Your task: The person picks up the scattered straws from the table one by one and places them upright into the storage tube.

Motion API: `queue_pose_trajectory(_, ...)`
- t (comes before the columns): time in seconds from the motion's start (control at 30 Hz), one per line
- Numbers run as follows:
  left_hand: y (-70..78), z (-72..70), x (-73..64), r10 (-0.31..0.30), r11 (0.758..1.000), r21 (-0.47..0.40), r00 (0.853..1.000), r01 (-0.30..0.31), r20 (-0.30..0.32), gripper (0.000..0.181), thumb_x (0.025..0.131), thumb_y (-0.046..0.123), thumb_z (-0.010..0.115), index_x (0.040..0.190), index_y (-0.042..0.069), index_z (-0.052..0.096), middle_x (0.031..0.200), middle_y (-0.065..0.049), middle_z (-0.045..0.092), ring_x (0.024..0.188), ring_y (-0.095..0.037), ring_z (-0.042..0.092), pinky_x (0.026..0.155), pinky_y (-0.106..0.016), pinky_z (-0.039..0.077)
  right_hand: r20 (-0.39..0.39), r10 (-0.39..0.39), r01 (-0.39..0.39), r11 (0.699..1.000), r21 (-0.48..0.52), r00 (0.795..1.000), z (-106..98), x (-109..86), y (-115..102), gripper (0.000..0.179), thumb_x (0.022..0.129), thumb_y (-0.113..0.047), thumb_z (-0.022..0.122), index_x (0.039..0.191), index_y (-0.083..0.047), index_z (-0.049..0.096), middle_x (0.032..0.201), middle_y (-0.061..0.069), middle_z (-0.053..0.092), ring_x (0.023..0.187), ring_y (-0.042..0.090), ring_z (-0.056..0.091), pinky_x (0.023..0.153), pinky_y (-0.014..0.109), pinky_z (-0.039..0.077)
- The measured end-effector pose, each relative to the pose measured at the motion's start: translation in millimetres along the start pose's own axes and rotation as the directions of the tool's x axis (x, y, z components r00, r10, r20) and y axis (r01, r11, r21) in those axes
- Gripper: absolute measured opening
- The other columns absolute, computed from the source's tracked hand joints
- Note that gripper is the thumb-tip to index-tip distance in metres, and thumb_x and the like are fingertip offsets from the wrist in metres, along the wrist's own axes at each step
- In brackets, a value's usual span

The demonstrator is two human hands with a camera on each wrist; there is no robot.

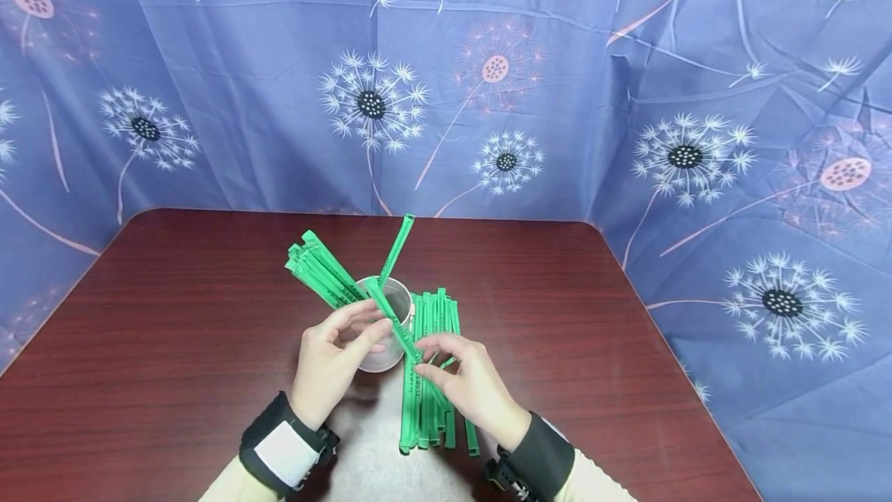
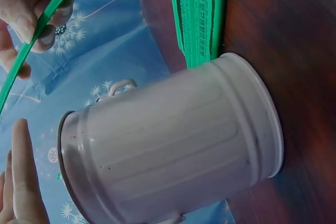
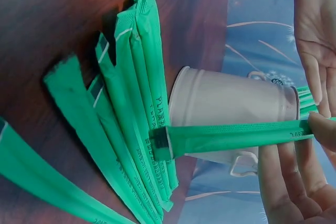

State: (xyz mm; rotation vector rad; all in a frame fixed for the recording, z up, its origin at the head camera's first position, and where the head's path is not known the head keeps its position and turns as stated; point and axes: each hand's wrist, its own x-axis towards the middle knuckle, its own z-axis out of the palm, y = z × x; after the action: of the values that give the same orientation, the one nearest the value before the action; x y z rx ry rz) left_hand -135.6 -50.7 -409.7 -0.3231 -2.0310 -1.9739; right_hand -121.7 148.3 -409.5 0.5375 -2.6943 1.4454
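A green wrapped drinking straw slants between both hands above the table. My right hand pinches its lower part with thumb and fingers. My left hand pinches the straw's upper part between thumb and index finger in the head view; its other fingers are extended in the wrist views. A pale metal bucket stands upright behind the hands. Several wrapped straws lean left in it, and a single straw leans right. To the bucket's right, a pile of green straws lies flat.
The dark red wooden table reaches back to a blue dandelion-print cloth, which hangs behind and beside it. A grey patch shows at the table's front. Small handles project from the bucket's sides.
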Motion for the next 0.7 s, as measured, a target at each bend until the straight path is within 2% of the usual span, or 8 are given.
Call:
queue_pose_trajectory(0.1,1.8,0.8,-0.3,-0.009,1.0,-0.017,1.0,0.01,0.01,0.021,0.085,0.007,0.077,0.105,0.004,0.072,0.097,-0.018,0.075,0.078,-0.01,0.074,0.068,-0.034,0.065,0.017,-0.016,0.016,1.0,0.005,1.0,0.5,-1.0,-0.2,0.021,0.087,-0.007,0.075,0.107,-0.012,0.073,0.09,0.002,0.068,0.081,0.009,0.062,0.067,0.024,0.059)
queue_pose_trajectory(0.23,4.3,1.4,-0.9,0.012,0.999,-0.04,1.0,-0.011,0.028,0.009,0.087,0.007,0.075,0.096,0.005,0.073,0.098,-0.021,0.074,0.075,-0.01,0.074,0.069,-0.041,0.065,0.027,-0.03,0.03,1.0,0.005,0.999,0.7,-1.7,-0.2,0.021,0.087,-0.007,0.074,0.108,-0.011,0.073,0.092,0.003,0.068,0.082,0.008,0.061,0.067,0.024,0.06)
queue_pose_trajectory(0.33,5.4,1.3,-1.1,0.044,0.998,-0.05,0.999,-0.043,0.025,0.005,0.088,0.006,0.074,0.093,0.005,0.073,0.094,-0.019,0.075,0.072,-0.012,0.074,0.067,-0.041,0.065,0.023,-0.041,0.041,0.999,-0.004,0.999,0.5,-1.7,0.3,0.021,0.087,-0.007,0.075,0.107,-0.011,0.073,0.091,0.002,0.068,0.081,0.008,0.061,0.067,0.023,0.059)
queue_pose_trajectory(0.47,5.6,-0.2,-0.2,0.106,0.993,-0.055,0.994,-0.107,-0.012,0.003,0.089,0.002,0.072,0.092,0.002,0.071,0.087,-0.007,0.076,0.068,-0.012,0.074,0.063,-0.036,0.065,0.024,-0.058,0.058,0.998,-0.019,0.998,0.4,-0.6,2.4,0.02,0.087,-0.008,0.075,0.107,-0.011,0.074,0.091,0.001,0.069,0.081,0.008,0.062,0.067,0.024,0.059)
queue_pose_trajectory(0.63,6.1,-4.7,2.3,0.175,0.977,-0.11,0.982,-0.183,-0.075,0.007,0.09,-0.007,0.066,0.097,-0.009,0.067,0.097,0.007,0.075,0.074,-0.006,0.073,0.06,-0.035,0.064,0.041,-0.057,0.059,0.997,-0.042,0.998,-0.1,0.2,7.7,0.018,0.087,-0.008,0.075,0.104,-0.011,0.074,0.094,0.001,0.07,0.079,0.007,0.062,0.067,0.024,0.059)
queue_pose_trajectory(0.7,6.5,-7.0,3.5,0.187,0.971,-0.132,0.977,-0.2,-0.104,0.009,0.091,-0.008,0.065,0.098,-0.013,0.064,0.101,0.007,0.073,0.075,-0.005,0.073,0.06,-0.035,0.064,0.043,-0.054,0.057,0.997,-0.056,0.998,-0.5,0.3,10.5,0.016,0.087,-0.008,0.075,0.103,-0.012,0.074,0.096,0.001,0.071,0.079,0.006,0.062,0.067,0.023,0.059)
